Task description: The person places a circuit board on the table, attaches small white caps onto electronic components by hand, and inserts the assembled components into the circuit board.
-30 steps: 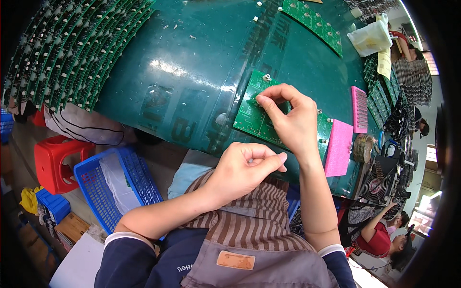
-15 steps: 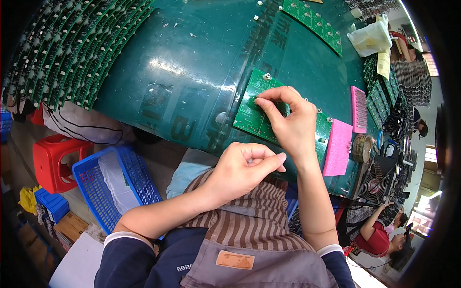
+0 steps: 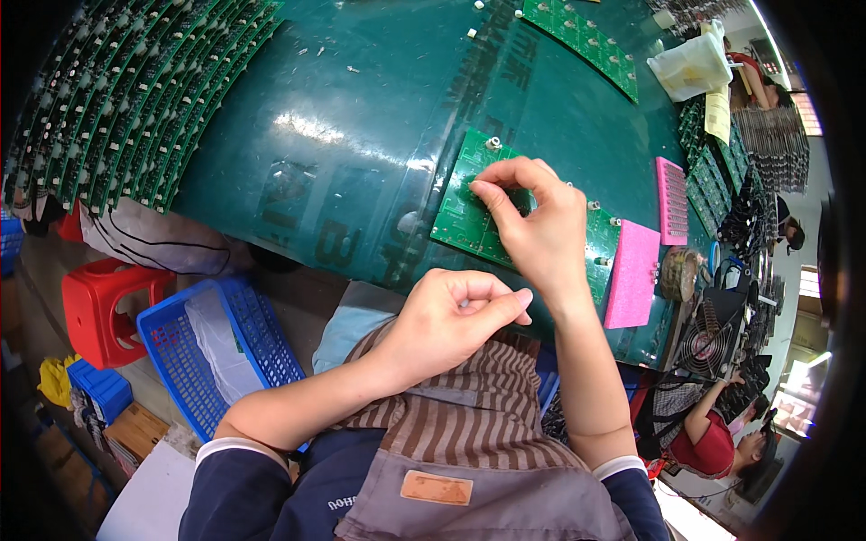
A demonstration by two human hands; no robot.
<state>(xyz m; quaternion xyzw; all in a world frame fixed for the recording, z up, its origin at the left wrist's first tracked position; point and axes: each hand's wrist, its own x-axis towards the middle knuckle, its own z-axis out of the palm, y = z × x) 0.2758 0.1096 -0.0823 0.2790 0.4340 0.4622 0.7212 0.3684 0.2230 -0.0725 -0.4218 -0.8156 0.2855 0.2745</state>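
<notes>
A green circuit board (image 3: 462, 215) lies on the near part of the green table, with small metal-and-white parts standing along its far and right sides. Over its left half, my right hand (image 3: 538, 221) pinches thumb and forefinger together, the tips at the board's surface. Whatever sits between those tips is too small to make out. My left hand (image 3: 446, 316) hovers in front of the board's near edge, above my lap. Its fingers are curled with the thumb pressed along them, hiding anything inside. Touching the board's right end is a pink foam block (image 3: 633, 275).
Stacked circuit boards (image 3: 135, 99) fill the far left. Another green board (image 3: 582, 45) lies at the back of the table (image 3: 361, 126). To the right are a pink foam holder (image 3: 672, 200) with rows of pins, a tape roll (image 3: 679, 273) and a fan (image 3: 706, 343). A blue basket (image 3: 194, 361) stands lower left.
The right hand's pinched fingertips have stayed over the board's left half. The whole view has shifted a little; the left hand keeps its curled shape.
</notes>
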